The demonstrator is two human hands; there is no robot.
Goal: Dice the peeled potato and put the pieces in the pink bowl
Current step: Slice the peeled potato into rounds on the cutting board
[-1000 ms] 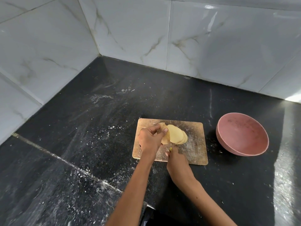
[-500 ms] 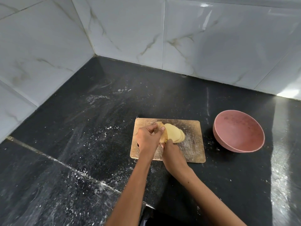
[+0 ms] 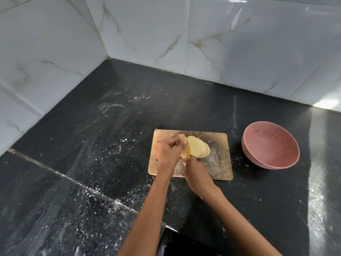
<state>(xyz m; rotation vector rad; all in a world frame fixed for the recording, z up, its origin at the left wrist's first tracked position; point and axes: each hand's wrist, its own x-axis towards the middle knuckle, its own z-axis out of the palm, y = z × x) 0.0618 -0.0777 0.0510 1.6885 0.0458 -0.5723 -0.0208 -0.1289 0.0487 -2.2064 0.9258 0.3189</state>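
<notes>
Just two bare forearms coming in from the bottom edge, no sleeves, no watch or bracelet showing on either wrist. Left hand [image 3: 167, 154] and right hand [image 3: 196, 172] both ungloved, nails short and unpainted (at least the ones visible). A bit of dark clothing shows between the arms.

I see left hand [image 3: 167, 153] gripping sliced potato [image 3: 197, 149] on board [image 3: 219, 163]; right hand [image 3: 196, 169] beside it; bowl [image 3: 271, 147] right.
</notes>
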